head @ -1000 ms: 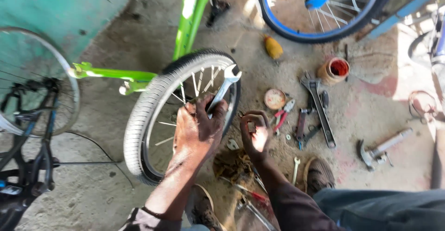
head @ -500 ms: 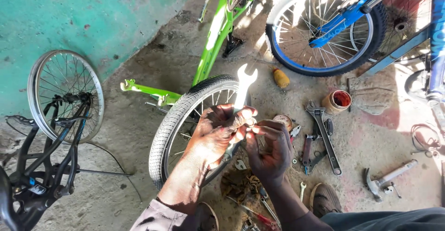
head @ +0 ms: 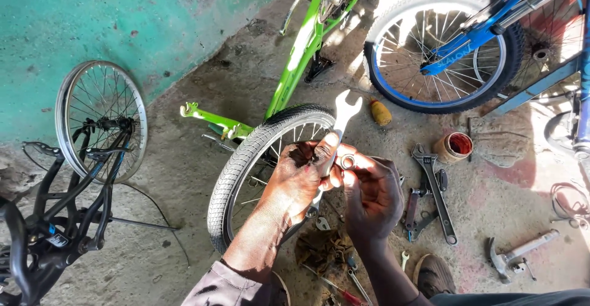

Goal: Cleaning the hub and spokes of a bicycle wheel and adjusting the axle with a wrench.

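Left hand (head: 301, 180) grips spanner (head: 339, 128); right hand (head: 369, 195) pinches nut (head: 348, 161); wheel (head: 258, 164) beneath.

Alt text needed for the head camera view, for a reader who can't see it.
Left hand grips an open-ended wrench while the right hand pinches a small metal ring beside it, above a green bicycle's wheel. Tools lie scattered on the concrete floor.

Left hand (head: 301, 180) grips a spanner (head: 337, 133); right hand (head: 369, 195) pinches a small ring (head: 348, 161) beside it.
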